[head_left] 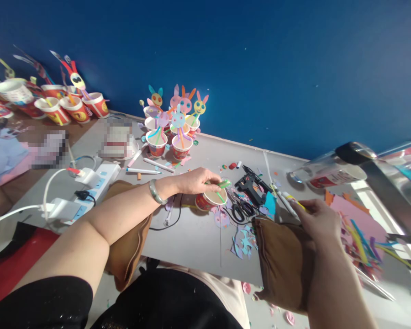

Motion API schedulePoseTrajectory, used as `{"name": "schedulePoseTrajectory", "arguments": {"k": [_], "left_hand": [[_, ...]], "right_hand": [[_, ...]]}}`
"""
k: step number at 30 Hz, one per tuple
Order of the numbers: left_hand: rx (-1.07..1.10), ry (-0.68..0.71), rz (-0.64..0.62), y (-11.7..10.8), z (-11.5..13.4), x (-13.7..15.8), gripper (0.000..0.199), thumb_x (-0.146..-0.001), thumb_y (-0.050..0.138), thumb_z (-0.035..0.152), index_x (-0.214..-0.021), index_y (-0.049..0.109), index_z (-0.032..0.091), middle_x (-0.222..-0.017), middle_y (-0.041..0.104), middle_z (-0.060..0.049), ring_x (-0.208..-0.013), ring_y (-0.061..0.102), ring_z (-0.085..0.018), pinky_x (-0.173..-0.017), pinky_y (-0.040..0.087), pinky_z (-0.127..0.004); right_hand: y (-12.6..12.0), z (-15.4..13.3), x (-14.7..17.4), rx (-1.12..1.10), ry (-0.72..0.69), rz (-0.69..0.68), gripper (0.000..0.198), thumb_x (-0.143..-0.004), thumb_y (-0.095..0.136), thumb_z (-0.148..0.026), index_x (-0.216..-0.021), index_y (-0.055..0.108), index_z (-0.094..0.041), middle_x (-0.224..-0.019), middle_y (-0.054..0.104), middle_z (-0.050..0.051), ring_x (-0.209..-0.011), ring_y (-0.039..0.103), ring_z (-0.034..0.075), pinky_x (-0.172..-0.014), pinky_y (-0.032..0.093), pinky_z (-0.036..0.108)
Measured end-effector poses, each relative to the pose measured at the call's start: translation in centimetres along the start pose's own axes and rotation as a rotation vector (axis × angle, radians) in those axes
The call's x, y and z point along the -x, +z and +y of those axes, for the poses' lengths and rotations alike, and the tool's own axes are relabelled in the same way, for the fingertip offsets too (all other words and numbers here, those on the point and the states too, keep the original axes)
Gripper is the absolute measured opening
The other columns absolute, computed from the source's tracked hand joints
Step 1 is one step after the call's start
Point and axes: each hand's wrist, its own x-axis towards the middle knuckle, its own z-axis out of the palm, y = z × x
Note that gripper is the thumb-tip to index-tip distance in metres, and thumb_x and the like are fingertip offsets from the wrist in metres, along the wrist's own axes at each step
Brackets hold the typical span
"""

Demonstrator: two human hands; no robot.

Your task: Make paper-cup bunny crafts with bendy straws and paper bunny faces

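My left hand [205,182] is closed over a red-and-white paper cup [204,203], its fingers pinching a green strip [224,183]. Another part of green strip [221,197] shows inside the cup. At the right, my right hand [318,220] has its fingers closed round a slim white-and-yellow pen-like stick [294,201]; its exact kind is unclear. Between the hands lie black-handled scissors [241,210] and a black glue gun [251,185]. A pale round paper face [221,216] rests just below the cup, near light-blue paper scraps [244,242].
Several cups with paper bunny figures [181,146] stand along the blue wall. More cups [74,109] stand at far left. A power strip [96,187] with cables lies by my left arm. Brown cushions [281,256] lie under my forearms. A clear container [329,176] is at right.
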Motion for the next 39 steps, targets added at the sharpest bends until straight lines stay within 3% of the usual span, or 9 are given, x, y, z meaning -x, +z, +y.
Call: {"name": "schedulePoseTrajectory", "arguments": {"k": [7, 19, 23, 26, 28, 33, 39], "left_hand": [[0.014, -0.013, -0.004, 0.0, 0.3, 0.1, 0.018, -0.090, 0.061, 0.029, -0.083, 0.064, 0.013, -0.073, 0.058, 0.002, -0.070, 0.047, -0.009, -0.071, 0.037, -0.025], [0.022, -0.016, -0.007, 0.0, 0.2, 0.1, 0.018, -0.091, 0.062, 0.030, -0.089, 0.069, 0.013, -0.077, 0.064, 0.000, -0.072, 0.052, -0.010, -0.073, 0.039, -0.025], [-0.004, -0.026, -0.002, 0.0, -0.1, 0.0, 0.019, -0.090, 0.063, 0.031, -0.092, 0.071, 0.013, -0.082, 0.067, -0.002, -0.076, 0.056, -0.012, -0.074, 0.041, -0.026], [-0.013, -0.021, -0.005, 0.0, -0.3, -0.1, 0.020, -0.090, 0.063, 0.031, -0.093, 0.072, 0.013, -0.081, 0.067, -0.002, -0.075, 0.055, -0.011, -0.073, 0.041, -0.026], [-0.012, -0.018, -0.001, 0.0, -0.4, -0.1, 0.021, -0.091, 0.062, 0.031, -0.093, 0.072, 0.013, -0.081, 0.067, -0.002, -0.074, 0.054, -0.011, -0.073, 0.040, -0.026], [0.011, -0.011, -0.009, 0.1, -0.3, 0.0, 0.021, -0.091, 0.063, 0.032, -0.094, 0.072, 0.014, -0.082, 0.068, -0.002, -0.075, 0.055, -0.011, -0.073, 0.040, -0.026], [-0.007, -0.019, 0.011, -0.1, 0.2, 0.1, 0.020, -0.091, 0.063, 0.032, -0.091, 0.072, 0.014, -0.080, 0.066, -0.001, -0.076, 0.055, -0.012, -0.074, 0.040, -0.026]], "right_hand": [[1.2, 1.1, -2.0, 0.055, 0.040, 0.023, 0.026, -0.068, 0.068, -0.048, -0.069, 0.056, -0.025, -0.065, 0.060, 0.006, -0.064, 0.054, 0.025, -0.065, 0.042, 0.039], [2.2, -0.1, -1.1, 0.208, -0.107, 0.020, 0.030, -0.073, 0.065, -0.052, -0.067, 0.047, -0.028, -0.061, 0.053, 0.007, -0.068, 0.053, 0.029, -0.066, 0.036, 0.041], [2.3, -1.9, 0.7, 0.226, -0.359, 0.099, 0.029, -0.084, 0.056, -0.053, -0.075, 0.049, -0.026, -0.079, 0.063, 0.013, -0.086, 0.059, 0.033, -0.076, 0.040, 0.042], [3.3, -4.1, 2.3, 0.202, -0.620, -0.041, 0.030, -0.087, 0.056, -0.053, -0.082, 0.057, -0.023, -0.085, 0.068, 0.012, -0.088, 0.062, 0.030, -0.081, 0.043, 0.040], [4.1, -5.8, 2.9, 0.278, -0.685, -0.072, 0.030, -0.087, 0.056, -0.052, -0.090, 0.061, -0.022, -0.094, 0.071, 0.013, -0.090, 0.063, 0.031, -0.083, 0.043, 0.042], [5.3, -8.7, 2.0, 0.548, -0.635, -0.195, 0.031, -0.085, 0.062, -0.048, -0.098, 0.061, -0.020, -0.092, 0.074, 0.015, -0.088, 0.068, 0.033, -0.084, 0.041, 0.043], [6.0, -8.8, 0.8, 0.555, -0.588, -0.229, 0.042, -0.081, 0.066, -0.046, -0.112, 0.056, -0.020, -0.077, 0.074, 0.009, -0.072, 0.069, 0.031, -0.080, 0.043, 0.044]]}}
